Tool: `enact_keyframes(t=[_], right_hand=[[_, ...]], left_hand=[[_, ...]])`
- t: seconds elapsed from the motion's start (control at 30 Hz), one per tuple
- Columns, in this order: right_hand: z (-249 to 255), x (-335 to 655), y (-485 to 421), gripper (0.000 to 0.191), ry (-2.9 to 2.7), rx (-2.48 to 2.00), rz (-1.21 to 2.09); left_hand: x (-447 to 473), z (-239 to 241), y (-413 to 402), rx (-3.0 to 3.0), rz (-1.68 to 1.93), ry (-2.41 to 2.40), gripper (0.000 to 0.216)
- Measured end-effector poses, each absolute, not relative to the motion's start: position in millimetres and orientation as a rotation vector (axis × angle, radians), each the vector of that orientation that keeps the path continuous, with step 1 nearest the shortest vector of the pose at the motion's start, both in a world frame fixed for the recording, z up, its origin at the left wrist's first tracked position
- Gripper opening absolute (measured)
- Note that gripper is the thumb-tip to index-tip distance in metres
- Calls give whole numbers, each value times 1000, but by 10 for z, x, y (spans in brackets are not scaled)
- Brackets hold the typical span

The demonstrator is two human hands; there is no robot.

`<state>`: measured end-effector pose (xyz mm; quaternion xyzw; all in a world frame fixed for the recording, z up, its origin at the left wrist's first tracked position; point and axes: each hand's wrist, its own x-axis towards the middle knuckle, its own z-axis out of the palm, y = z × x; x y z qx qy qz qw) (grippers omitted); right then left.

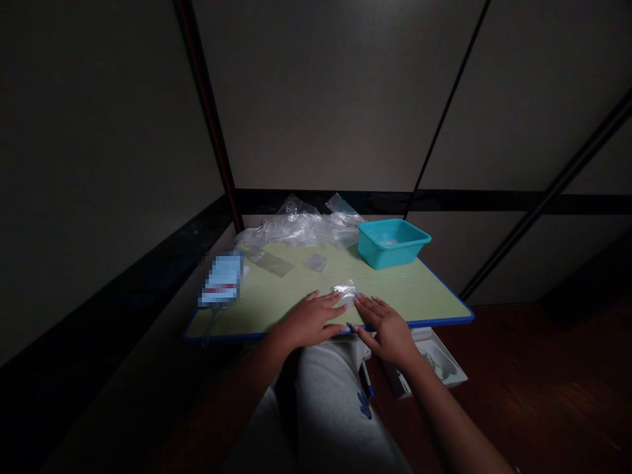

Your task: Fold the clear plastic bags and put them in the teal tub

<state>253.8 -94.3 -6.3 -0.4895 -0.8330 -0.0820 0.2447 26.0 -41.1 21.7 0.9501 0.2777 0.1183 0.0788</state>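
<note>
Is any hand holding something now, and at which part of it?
Nothing is lifted. The left hand and right hand lie flat on the table, fingertips touching the near edge of a small clear plastic bag.

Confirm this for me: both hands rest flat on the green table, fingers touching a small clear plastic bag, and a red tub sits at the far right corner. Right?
Not quite: in the head view the tub is teal, not red. The rest holds: left hand and right hand lie on the green table, fingers at the small clear plastic bag.

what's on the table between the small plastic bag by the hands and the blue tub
In the head view the stretch of table between the small plastic bag and the blue tub is bare green tabletop.
</note>
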Motion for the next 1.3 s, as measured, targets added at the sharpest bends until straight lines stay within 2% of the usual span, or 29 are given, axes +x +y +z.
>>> enact_keyframes(t=[0.17, 0.47, 0.63, 0.87, 1.3], right_hand=[[-44, 2536, -951, 53, -2278, -1338, -203], [-65, 2538, -950, 50, -2268, -1359, -176], [92, 2502, -947, 52, -2246, -1421, -155], [252, 2340, -716, 53, -2538, -1317, 20], [117, 2506, -478, 55, -2500, -1633, -6]], left_hand=[[302, 254, -414, 2857, 410, 840, 71], [298, 219, -413, 2841, 288, 914, 60], [290, 210, -413, 2828, 306, 941, 55], [299, 212, -420, 2823, 334, 997, 47], [287, 206, -414, 2819, 354, 980, 53]])
